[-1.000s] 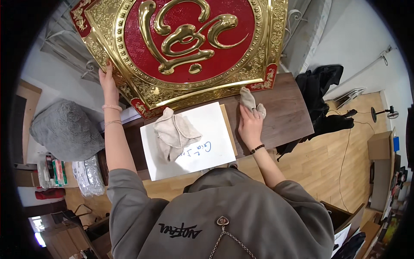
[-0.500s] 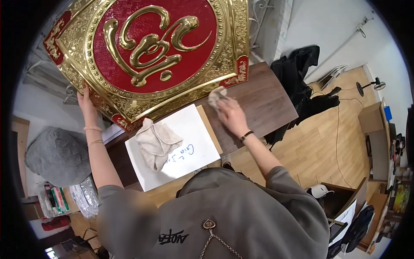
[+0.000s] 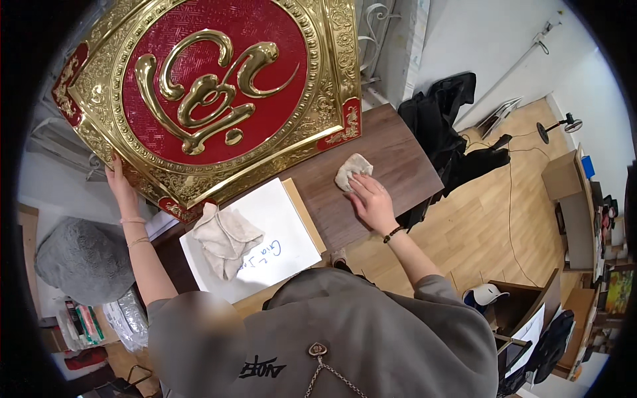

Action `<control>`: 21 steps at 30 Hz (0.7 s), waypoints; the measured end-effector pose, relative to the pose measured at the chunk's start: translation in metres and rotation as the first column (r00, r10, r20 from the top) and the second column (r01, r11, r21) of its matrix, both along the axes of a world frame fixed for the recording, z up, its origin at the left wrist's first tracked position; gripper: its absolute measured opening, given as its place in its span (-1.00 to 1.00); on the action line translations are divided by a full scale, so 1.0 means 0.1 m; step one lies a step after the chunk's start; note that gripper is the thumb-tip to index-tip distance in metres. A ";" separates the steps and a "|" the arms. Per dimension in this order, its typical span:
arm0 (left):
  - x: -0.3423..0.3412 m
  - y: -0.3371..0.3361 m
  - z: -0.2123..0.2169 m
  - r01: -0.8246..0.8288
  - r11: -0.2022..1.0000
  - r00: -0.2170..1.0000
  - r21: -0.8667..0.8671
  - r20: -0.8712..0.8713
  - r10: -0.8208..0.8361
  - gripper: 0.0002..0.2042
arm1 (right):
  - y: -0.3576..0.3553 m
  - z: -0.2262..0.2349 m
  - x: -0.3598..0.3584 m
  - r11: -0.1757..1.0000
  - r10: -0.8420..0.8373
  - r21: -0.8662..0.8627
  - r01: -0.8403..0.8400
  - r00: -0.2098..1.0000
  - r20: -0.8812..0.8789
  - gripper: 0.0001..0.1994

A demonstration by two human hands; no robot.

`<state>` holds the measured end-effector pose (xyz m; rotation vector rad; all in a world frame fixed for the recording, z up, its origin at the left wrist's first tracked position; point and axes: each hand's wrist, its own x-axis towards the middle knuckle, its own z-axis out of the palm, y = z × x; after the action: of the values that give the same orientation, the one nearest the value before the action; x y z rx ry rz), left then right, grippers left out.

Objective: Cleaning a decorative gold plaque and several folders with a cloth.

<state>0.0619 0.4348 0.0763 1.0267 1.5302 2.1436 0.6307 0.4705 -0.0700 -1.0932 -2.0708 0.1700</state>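
Note:
A large ornate plaque (image 3: 265,146), with a gold embossed border and a red round field bearing raised gold lettering, leans at the far side of the table. Its lower left edge is gripped by my left hand (image 3: 121,186), whose fingertips are partly hidden. On the brown wooden table (image 3: 398,152), my right hand (image 3: 373,201) holds a crumpled beige cloth (image 3: 352,170) under its fingers, apart from the plaque. A second beige cloth (image 3: 227,240) lies loosely on a white board (image 3: 292,232) with blue handwriting, nearer to me.
A cardboard piece (image 3: 302,212) shows along the white board's right edge. A grey fluffy item (image 3: 86,259) sits at the left, above plastic-wrapped goods (image 3: 126,318). Black fabric (image 3: 441,132) lies beyond the table's right end. A cable (image 3: 509,219) crosses the floor, near a white cap (image 3: 484,295).
My right hand and its cloth have moved from beside the plaque's lower right corner to the right, onto the tabletop. My left hand stays at the plaque's edge. The whole view has shifted slightly.

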 end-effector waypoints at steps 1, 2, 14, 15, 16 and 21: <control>-0.03 0.00 0.01 -0.004 1.000 1.000 -0.008 -0.010 0.004 -0.61 | 0.20 -0.02 0.11 1.000 0.005 0.016 -0.005 1.000 0.024 -0.72; -0.06 -0.02 0.02 -0.007 1.000 1.000 0.002 -0.014 0.007 -0.61 | 0.41 -0.04 0.22 0.999 0.013 0.031 -0.014 0.999 0.047 -0.73; -0.05 -0.08 0.02 -0.032 0.999 0.999 -0.039 0.029 0.033 -0.65 | 1.24 -0.22 0.46 0.977 -0.213 0.048 0.209 0.972 0.103 -0.73; -0.05 -0.07 0.02 -0.031 0.999 0.999 -0.034 0.023 0.032 -0.65 | 1.22 -0.19 0.52 0.977 -0.206 0.075 0.198 0.970 0.126 -0.73; -0.05 -0.07 0.01 -0.032 0.999 0.999 -0.030 0.018 0.033 -0.65 | 1.21 -0.16 0.57 0.978 -0.198 0.102 0.184 0.969 0.149 -0.72; -0.01 0.15 -0.02 0.019 0.999 0.999 -0.029 -0.045 -0.021 -0.59 | 1.84 -0.16 0.76 0.904 -0.407 0.223 0.365 0.894 0.186 -0.71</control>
<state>0.0611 0.4500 0.0745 1.0837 1.5595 2.0927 0.7064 0.6542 -0.0859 -1.4372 -1.9661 -0.3546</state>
